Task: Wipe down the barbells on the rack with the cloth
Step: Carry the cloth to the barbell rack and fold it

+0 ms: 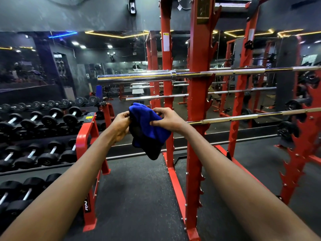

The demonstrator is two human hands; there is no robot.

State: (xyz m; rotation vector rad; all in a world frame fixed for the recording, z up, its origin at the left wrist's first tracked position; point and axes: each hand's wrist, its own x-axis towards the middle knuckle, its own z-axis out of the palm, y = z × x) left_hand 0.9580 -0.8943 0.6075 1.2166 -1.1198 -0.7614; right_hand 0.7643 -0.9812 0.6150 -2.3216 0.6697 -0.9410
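A blue cloth (145, 126) with a dark underside hangs bunched between my two hands at the centre of the view. My left hand (120, 126) pinches its left edge and my right hand (167, 120) grips its right side. Both hands are held in front of the red rack (197, 105), apart from the bars. A thick chrome barbell (139, 77) rests across the rack above my hands. A thinner barbell (243, 117) lies lower to the right, just beyond my right wrist. Another bar (156, 97) shows behind the cloth, likely in the mirror.
A red dumbbell rack (86, 134) with several black dumbbells fills the left side. A mirror wall stands behind the barbell rack. Red weight-plate pegs (298, 153) stand at the right. Black rubber floor (139, 197) lies under my arms.
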